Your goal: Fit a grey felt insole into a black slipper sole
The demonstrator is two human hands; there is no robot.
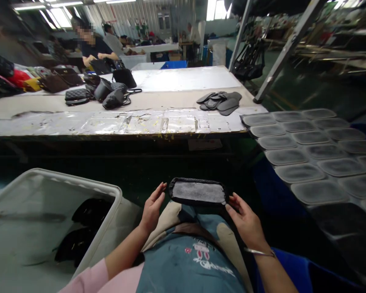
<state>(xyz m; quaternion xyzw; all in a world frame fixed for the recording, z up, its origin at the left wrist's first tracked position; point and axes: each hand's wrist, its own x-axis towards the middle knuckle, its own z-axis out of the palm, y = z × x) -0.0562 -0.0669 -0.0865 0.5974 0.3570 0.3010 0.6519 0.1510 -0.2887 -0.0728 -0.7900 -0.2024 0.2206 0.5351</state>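
A flat oblong piece, grey inside with a black rim, lies on my lap just past my apron. My left hand is beside its left end, fingers stretched out and apart from it. My right hand sits at its right end with fingers extended, the fingertips touching or nearly touching the rim; I cannot tell which.
A white plastic bin with dark pieces inside stands at my left. Rows of grey oblong pieces lie on a surface at my right. A long table ahead carries black bags and dark flat pieces. A person works at the far left.
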